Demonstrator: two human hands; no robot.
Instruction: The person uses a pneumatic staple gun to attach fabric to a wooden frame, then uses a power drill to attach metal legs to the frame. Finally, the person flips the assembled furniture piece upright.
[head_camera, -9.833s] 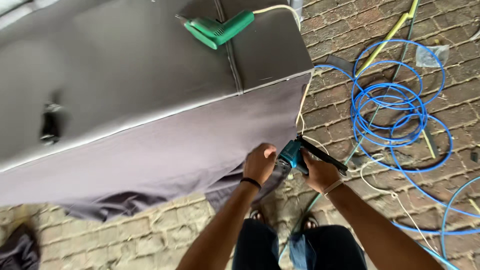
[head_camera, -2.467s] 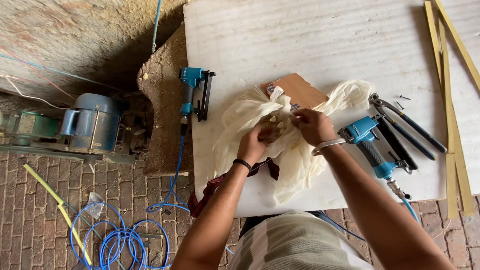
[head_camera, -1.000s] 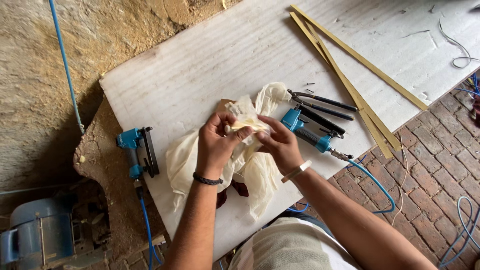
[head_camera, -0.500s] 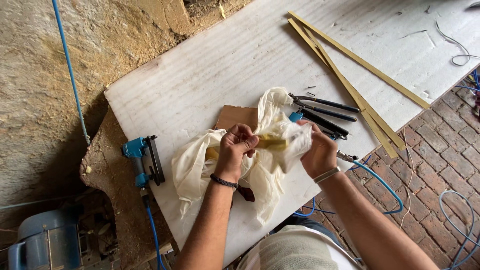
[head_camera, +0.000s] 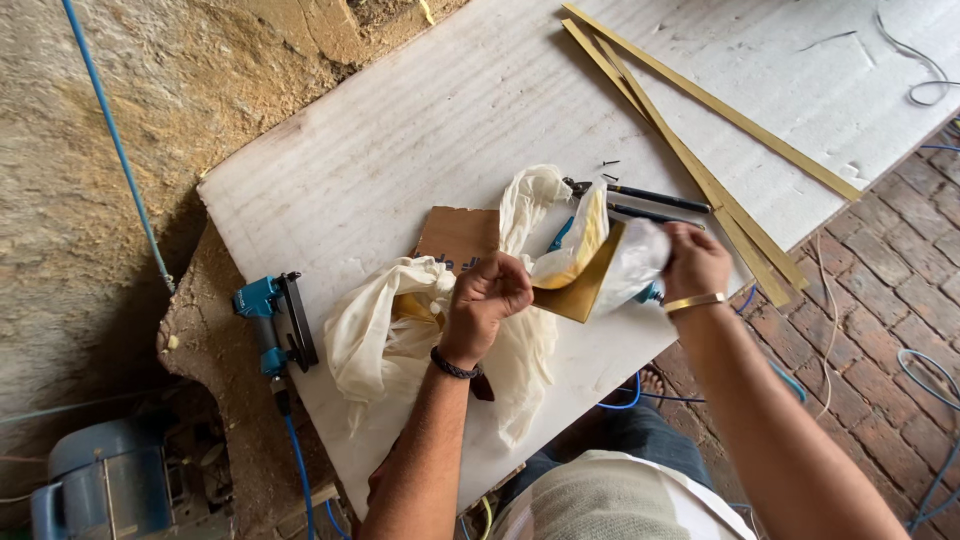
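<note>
My left hand (head_camera: 487, 303) is closed on the near edge of a flat gold-coloured sheet (head_camera: 580, 282), above a crumpled cream cloth (head_camera: 380, 330) on the white board (head_camera: 400, 150). My right hand (head_camera: 693, 262) grips a clear plastic film (head_camera: 628, 265) that comes off the sheet's right side. A piece of brown cardboard (head_camera: 458, 236) lies under the cloth. A blue pneumatic nail gun lies mostly hidden behind the sheet and my right hand.
A second blue nail gun (head_camera: 273, 318) with a blue hose hangs at the board's left edge. Black pliers (head_camera: 650, 200) and long brass-coloured strips (head_camera: 700, 150) lie to the right. A grey compressor (head_camera: 100, 480) sits lower left. Brick floor with blue hose (head_camera: 930, 400) is on the right.
My hands have drawn apart: the right hand moved right with the clear film, and the gold sheet now shows between them. The view also shifted slightly.
</note>
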